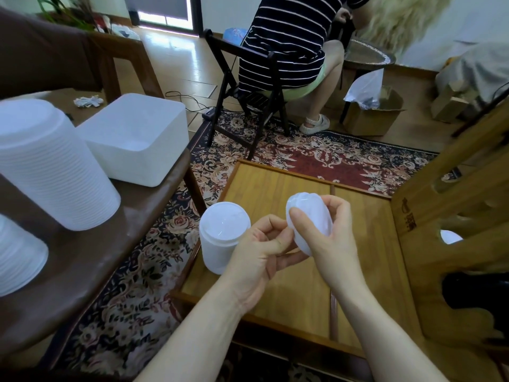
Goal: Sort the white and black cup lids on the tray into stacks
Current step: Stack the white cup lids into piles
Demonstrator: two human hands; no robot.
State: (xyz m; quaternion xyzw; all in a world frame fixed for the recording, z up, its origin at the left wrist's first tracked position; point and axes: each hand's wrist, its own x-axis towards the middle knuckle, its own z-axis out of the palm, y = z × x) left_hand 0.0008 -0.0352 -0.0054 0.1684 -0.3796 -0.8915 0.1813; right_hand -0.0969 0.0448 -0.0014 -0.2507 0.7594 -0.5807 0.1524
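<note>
both hands meet above the wooden tray (264,186), which lies on a patterned rug (303,155). the right hand (327,238) grips a small bunch of white lids (309,219), thumb across the near face and fingers curled round the far edge, holding it tilted on its side. the left hand (259,255) has its fingers curled, and its fingertips pinch the lower edge of the same bunch. a short stack of white lids (221,235) stands upright at the tray's left edge, just beside the left hand. on the dark table (115,235) to the left stand a tall stack of white lids (52,166) and a white square tub (137,139), near each other. beyond the tray a person in a striped dress (283,42) sits on a dark folding chair (248,100), with a cardboard box (371,117) near their feet.
</note>
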